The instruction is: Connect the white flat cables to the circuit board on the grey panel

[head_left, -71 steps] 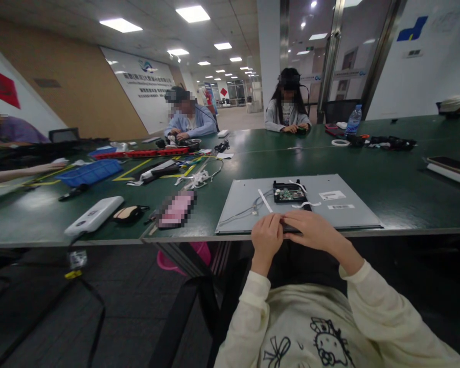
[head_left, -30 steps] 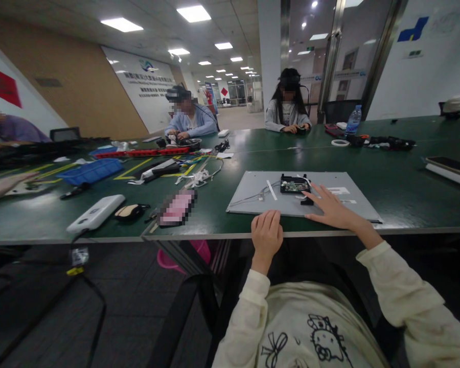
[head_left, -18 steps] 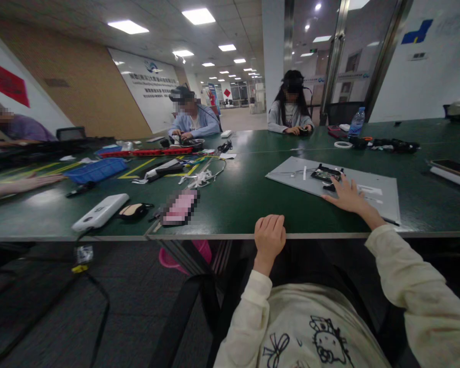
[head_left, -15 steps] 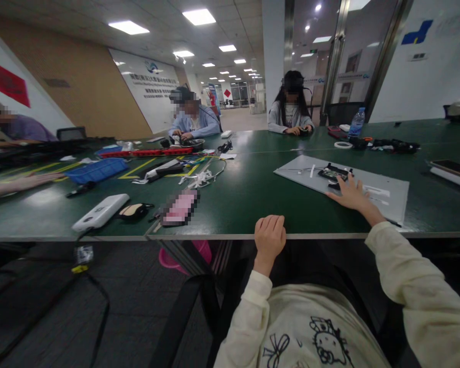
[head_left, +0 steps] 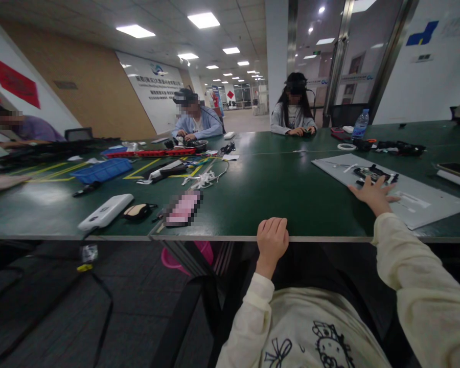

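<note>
My right hand [head_left: 374,195] lies with fingers spread on the near part of a flat light-grey board [head_left: 440,197]. Just beyond its fingertips, on the board, sits a small black device with its inner parts showing [head_left: 373,174]. White strips [head_left: 414,199] lie beside the hand on the same board. My left hand [head_left: 273,240] rests at the table's front edge, its fingers curled together into a loose fist; I see nothing in it. The palm side of that hand is hidden.
On the green table [head_left: 253,189] to the left lie a pink phone [head_left: 183,208], a white power bank [head_left: 106,212], a beige-and-black mouse [head_left: 138,211] and a blue basket [head_left: 101,171]. A water bottle [head_left: 361,124] stands far right. Two people sit opposite; another is at left.
The grey board, with the black device on it, has slid right along the table under my right hand. My left hand stays at the table edge. The view has shifted slightly.
</note>
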Demonstrator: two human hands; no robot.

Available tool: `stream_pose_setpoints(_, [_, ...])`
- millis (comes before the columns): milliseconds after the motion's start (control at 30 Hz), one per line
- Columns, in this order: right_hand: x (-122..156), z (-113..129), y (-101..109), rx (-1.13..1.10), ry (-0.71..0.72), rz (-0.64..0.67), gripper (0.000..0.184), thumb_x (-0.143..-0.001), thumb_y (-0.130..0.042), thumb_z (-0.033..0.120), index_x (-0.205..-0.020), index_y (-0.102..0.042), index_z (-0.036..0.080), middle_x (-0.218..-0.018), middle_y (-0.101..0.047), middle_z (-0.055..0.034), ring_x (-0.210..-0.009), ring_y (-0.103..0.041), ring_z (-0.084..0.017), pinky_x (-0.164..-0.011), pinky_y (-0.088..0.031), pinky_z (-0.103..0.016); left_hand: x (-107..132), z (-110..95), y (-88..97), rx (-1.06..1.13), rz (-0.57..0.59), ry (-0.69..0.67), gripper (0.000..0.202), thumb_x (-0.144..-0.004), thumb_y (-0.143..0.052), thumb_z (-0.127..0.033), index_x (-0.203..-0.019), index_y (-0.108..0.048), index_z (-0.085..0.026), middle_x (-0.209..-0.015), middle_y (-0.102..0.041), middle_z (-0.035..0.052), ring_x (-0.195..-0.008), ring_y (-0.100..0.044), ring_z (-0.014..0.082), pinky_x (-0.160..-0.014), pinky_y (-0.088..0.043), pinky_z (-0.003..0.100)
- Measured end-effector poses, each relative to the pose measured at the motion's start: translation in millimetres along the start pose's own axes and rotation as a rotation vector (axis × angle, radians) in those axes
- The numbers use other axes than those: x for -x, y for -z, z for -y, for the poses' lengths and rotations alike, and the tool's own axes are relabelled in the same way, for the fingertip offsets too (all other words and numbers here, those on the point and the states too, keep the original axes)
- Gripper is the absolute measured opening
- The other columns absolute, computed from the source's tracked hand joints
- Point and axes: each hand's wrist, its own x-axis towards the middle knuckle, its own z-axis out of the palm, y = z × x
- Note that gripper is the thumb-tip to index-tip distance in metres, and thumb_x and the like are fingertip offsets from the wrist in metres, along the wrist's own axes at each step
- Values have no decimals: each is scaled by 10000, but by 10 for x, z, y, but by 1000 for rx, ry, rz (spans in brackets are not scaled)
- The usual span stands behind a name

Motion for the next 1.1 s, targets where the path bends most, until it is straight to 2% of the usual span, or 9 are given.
stream_pose_setpoints(200, [-145, -102, -35, 7, -69, -46, 903, -809, -409, 720, -1519, -271, 180, -1580, 98, -194, -1383, 87, -469, -958, -115, -734, 2, -13, 6, 2, 8, 8, 261, -855, -475, -97, -1019, -665, -167, -946, -726, 64, -924, -653, 190, -851, -432, 354])
stream_pose_setpoints(367, [-194, -157, -36, -23, -80, -80, 938, -787, -426, 742, -1516, -264, 174, -1573, 95, -212, -1375, 74, -477, -953, -98, -736, 11, -6, -10, 0, 39, 25, 264, -852, -478, -105, -1025, -665, -173, -956, -725, 70, -924, -654, 197, -855, -434, 365])
stream_pose_setpoints(433, [-211, -162, -10, -27, -93, -61, 957, -776, -413, 764, -1516, -265, 176, -1570, 80, -221, -1368, 55, -498, -950, -100, -740, 8, -9, -8, 3, 38, 24, 263, -842, -485, -100, -1021, -664, -173, -947, -724, 65, -902, -652, 195, -843, -434, 364])
stream_pose_setpoints(533, [-276, -182, 41, 9, -119, 55, 975, -747, -411, 798, -1502, -308, 191, -1572, 71, -212, -1360, 57, -538, -935, -115, -756, -1, -20, 1, 4, 23, 32, 260, -838, -488, -95, -1015, -663, -172, -934, -724, 61, -893, -650, 191, -839, -435, 360])
stream_pose_setpoints(600, [-337, -232, 65, 58, -69, 106, 958, -740, -426, 797, -1492, -332, 211, -1577, 62, -198, -1362, 78, -542, -933, -111, -766, -3, -27, 6, 1, 20, 40, 263, -841, -485, -97, -1017, -664, -174, -937, -724, 63, -913, -651, 193, -848, -434, 361])
stream_pose_setpoints(733, [-430, -407, 64, 167, 245, 4, 812, -804, -340, 773, -1461, -373, 298, -1596, 12, -111, -1406, 92, -447, -1000, -76, -722, 7, -29, 5, -1, 27, 44, 264, -846, -485, -106, -1024, -666, -177, -948, -725, 64, -931, -653, 194, -863, -434, 363])
stream_pose_setpoints(833, [-466, -503, 38, 176, 274, -11, 778, -811, -301, 782, -1431, -413, 326, -1599, -26, -82, -1420, 70, -412, -1023, -95, -695, 16, -22, -5, -7, 39, 47, 266, -846, -485, -107, -1023, -671, -178, -949, -724, 69, -936, -654, 196, -866, -438, 362])
stream_pose_setpoints(1000, [-518, -488, 25, 110, 184, 22, 773, -807, -428, 719, -1455, -381, 299, -1586, -46, -148, -1407, 31, -455, -1003, -64, -711, 17, -17, -19, -5, 34, 49, 263, -853, -484, -108, -1024, -671, -179, -947, -723, 70, -923, -656, 197, -864, -442, 366])
stream_pose_setpoints(1100, [-509, -435, 76, 74, 131, 39, 781, -821, -460, 675, -1460, -378, 233, -1571, -1, -214, -1396, 42, -484, -988, -91, -704, 15, -21, -14, -1, 22, 38, 258, -851, -487, -106, -1020, -669, -175, -938, -723, 68, -918, -656, 197, -856, -444, 367])
